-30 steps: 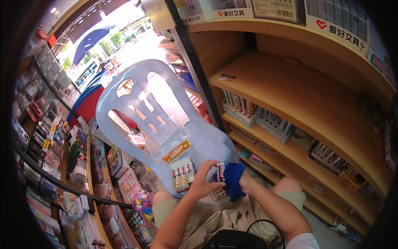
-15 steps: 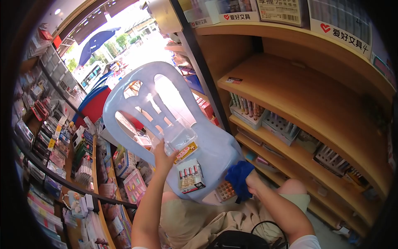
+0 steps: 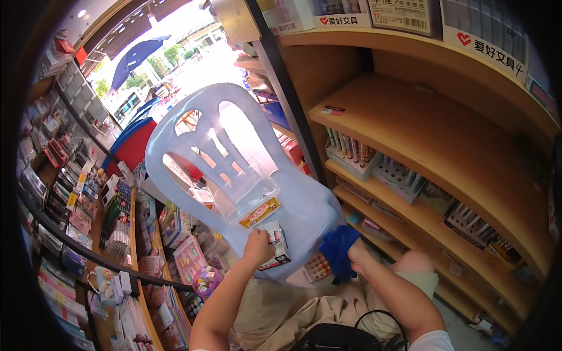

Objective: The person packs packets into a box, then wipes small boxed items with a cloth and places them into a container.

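Left hand [image 3: 258, 246] curled over left side of small carton [image 3: 281, 248], near part of blue chair [image 3: 307, 199] seat — grip hidden, cannot tell. Right hand [image 3: 356, 254] clutching blue cloth [image 3: 337, 248], seat's near right edge. Clear bin [image 3: 250, 198] — farther back, left.

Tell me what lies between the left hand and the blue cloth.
In the head view: the small carton, then plastic chair seat, with the brown-dotted tray lower, beside the cloth.

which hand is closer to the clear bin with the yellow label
Left. The left hand is at the small open box, just this side of the clear bin; the right hand is farther off, holding the blue cloth near the chair seat's front edge.
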### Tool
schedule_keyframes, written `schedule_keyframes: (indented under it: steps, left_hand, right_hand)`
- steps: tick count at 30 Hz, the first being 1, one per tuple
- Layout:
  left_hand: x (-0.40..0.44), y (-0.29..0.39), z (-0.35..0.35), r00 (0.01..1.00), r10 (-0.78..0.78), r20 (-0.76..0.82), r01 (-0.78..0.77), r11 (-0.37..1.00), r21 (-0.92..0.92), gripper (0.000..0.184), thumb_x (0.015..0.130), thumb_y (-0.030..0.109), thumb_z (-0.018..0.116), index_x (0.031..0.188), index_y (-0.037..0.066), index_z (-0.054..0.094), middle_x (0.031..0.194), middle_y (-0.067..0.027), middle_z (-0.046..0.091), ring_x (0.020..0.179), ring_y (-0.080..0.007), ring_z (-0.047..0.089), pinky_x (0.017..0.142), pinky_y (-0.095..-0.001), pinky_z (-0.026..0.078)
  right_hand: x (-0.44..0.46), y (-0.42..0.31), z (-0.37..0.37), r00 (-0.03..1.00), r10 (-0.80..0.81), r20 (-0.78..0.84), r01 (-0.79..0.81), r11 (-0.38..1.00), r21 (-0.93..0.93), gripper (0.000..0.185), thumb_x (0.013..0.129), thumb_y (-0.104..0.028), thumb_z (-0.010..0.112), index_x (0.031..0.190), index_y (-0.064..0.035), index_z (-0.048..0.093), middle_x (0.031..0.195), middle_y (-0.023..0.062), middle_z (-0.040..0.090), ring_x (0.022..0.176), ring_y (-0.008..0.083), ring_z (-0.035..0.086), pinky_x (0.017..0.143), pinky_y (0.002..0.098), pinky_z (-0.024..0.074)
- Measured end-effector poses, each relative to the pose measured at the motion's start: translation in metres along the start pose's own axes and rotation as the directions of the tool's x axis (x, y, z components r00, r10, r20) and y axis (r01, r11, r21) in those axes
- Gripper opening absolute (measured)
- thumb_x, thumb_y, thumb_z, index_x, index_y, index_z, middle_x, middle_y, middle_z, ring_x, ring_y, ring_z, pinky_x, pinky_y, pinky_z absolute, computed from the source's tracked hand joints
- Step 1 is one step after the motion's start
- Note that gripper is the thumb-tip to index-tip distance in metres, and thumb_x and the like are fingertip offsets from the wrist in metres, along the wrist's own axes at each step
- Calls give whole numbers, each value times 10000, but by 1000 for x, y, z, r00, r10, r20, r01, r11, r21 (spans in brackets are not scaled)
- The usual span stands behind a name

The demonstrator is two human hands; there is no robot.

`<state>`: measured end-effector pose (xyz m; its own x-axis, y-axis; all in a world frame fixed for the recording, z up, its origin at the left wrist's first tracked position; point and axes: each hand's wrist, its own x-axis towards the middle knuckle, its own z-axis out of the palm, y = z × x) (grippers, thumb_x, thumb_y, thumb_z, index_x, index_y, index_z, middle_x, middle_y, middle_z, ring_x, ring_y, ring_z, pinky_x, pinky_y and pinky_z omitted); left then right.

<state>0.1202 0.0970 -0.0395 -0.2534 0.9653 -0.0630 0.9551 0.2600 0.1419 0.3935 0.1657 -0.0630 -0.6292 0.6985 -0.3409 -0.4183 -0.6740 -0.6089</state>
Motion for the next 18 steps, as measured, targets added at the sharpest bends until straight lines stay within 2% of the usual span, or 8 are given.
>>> schedule_keyframes:
  steps: [4,6,9,10,11,13,15,18]
  left_hand:
    - [2,0,4,999,-42,-7,42,999,4,304,666,148,665,914,1,566,1026,-251,505,972,-393,507,823,-439,458]
    - [2,-3,3,996,-35,-77,26,993,-118,321,657,111,668,928,-2,537,1046,-243,487,970,-384,503,833,-437,449]
    - [1,7,-7,976,-45,-215,-27,946,-322,385,644,62,670,972,0,479,1078,-230,449,966,-377,492,838,-438,437]
    - [-1,14,-13,962,-57,-265,-53,919,-390,414,639,46,671,991,2,458,1088,-226,434,964,-375,487,838,-439,434]
    - [-4,20,-16,947,17,-321,-147,910,-387,436,637,35,671,1009,13,444,1104,-214,419,977,-348,478,830,-418,439]
    - [-9,41,-20,890,157,-429,-331,869,-368,485,633,14,671,1045,36,416,1135,-188,389,1003,-293,460,815,-376,448]
    - [-24,80,-34,862,283,-421,-431,847,-311,509,623,-6,666,1059,31,406,1184,-202,360,1029,-308,451,825,-376,448]
    - [-40,122,-37,802,460,-381,-577,763,-291,550,610,-11,669,1083,19,389,1230,-223,328,1056,-331,442,844,-373,447]
  right_hand:
    - [1,1,-1,998,-56,22,55,996,66,114,853,-75,565,743,-65,535,711,73,551,612,183,549,490,271,443]
    - [-2,-3,0,998,-45,36,44,998,40,135,853,-71,560,724,-73,522,696,67,536,586,175,524,474,265,425]
    - [-6,-7,14,996,-82,-28,84,994,63,176,862,-79,543,693,-85,494,682,57,516,560,159,494,453,262,396]
    - [-1,-1,6,996,-68,55,62,993,102,93,861,-93,570,778,-77,533,744,62,555,612,157,538,505,264,439]
    - [10,10,-8,989,-54,138,35,990,137,45,860,-107,596,862,-70,572,805,67,595,664,156,583,558,266,482]
    - [8,8,-7,978,8,208,-43,985,166,114,865,-127,618,959,-63,610,869,65,632,724,149,625,615,264,523]
    - [-3,1,5,977,109,181,-139,977,161,130,876,-140,610,982,-64,609,874,53,629,738,138,620,626,255,519]
    - [-11,1,9,966,162,201,-152,986,-63,160,880,-165,610,1007,-68,612,877,42,623,737,122,612,620,235,513]
